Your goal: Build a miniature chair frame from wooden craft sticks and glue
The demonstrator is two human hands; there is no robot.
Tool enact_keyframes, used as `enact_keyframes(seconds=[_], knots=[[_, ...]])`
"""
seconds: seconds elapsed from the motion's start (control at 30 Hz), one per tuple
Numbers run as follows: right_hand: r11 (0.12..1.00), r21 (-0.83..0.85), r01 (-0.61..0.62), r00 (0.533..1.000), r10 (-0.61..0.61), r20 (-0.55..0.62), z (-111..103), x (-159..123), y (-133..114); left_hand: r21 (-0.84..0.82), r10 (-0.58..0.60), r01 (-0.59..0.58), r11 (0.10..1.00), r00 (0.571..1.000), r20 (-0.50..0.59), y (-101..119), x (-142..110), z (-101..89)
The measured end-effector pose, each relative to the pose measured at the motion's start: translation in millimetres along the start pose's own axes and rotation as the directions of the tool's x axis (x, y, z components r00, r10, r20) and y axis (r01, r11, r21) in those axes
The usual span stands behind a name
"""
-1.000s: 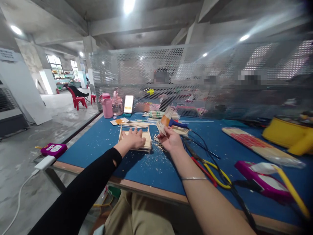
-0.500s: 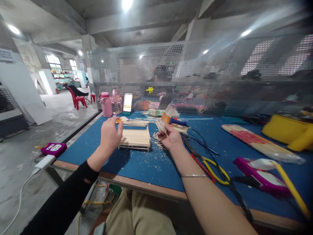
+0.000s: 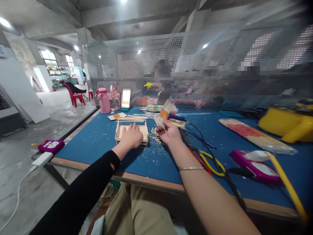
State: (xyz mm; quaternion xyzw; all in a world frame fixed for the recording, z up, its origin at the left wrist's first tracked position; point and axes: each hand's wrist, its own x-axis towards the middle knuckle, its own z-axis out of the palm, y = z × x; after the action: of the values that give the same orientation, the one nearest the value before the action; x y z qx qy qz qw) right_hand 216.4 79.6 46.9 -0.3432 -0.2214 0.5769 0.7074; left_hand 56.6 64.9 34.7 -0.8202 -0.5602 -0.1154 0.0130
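A small structure of pale wooden sticks [image 3: 144, 130], with a slatted flat part and raised bars, rests on the blue tabletop. My left hand [image 3: 132, 135] lies over it, fingers stretched out on the slats. Just right of it, my right hand [image 3: 171, 133] pinches a folded whitish piece of paper or card with an orange band [image 3: 164, 114] and holds it above the table. Short stick offcuts [image 3: 156, 136] lie beneath and beside that hand. A blue-handled tool [image 3: 177, 117] lies behind it. Behind the structure are long loose sticks [image 3: 135, 119] and a flat white-and-orange card [image 3: 117, 116].
Yellow-and-red-handled pliers [image 3: 211, 164] and black cables lie right of my forearm. Farther right are a bagged stick bundle [image 3: 256, 135], a purple power strip [image 3: 255, 168] and a yellow bag [image 3: 281, 122]. Pink jugs [image 3: 104, 100] and a phone [image 3: 126, 98] stand before a perforated metal screen [image 3: 137, 65].
My left hand has moved right and down from the structure's left side onto its slats. My right hand keeps hold of the folded paper piece. The view has shifted slightly.
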Motion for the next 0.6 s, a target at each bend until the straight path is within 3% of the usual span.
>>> enact_keyframes(seconds=[0.13, 0.23, 0.43, 0.6], knots=[[1.0, -0.03, 0.001, 0.999, 0.0, 0.051, 1.2, -1.5, 5.2, 0.011, 0.0, -0.001, 1.0, 1.0, 0.026, 1.2, -4.1, 2.0], [1.0, -0.026, 0.008, 0.999, -0.007, 0.051, 1.8, -2.4, 5.1, 0.0, 0.004, -0.004, 1.0, 1.0, -0.013, 2.2, -6.4, -3.9], [1.0, -0.021, 0.006, 0.999, -0.005, 0.047, 1.0, -0.3, 2.8, -0.039, 0.248, -0.255, 0.966, 0.96, -0.132, -2.6, -27.9, -10.1], [1.0, -0.029, 0.002, 0.999, 0.0, 0.051, 0.8, 1.2, 5.6, -0.025, 0.253, -0.258, 0.966, 0.959, -0.126, -6.2, -30.0, 1.8]])
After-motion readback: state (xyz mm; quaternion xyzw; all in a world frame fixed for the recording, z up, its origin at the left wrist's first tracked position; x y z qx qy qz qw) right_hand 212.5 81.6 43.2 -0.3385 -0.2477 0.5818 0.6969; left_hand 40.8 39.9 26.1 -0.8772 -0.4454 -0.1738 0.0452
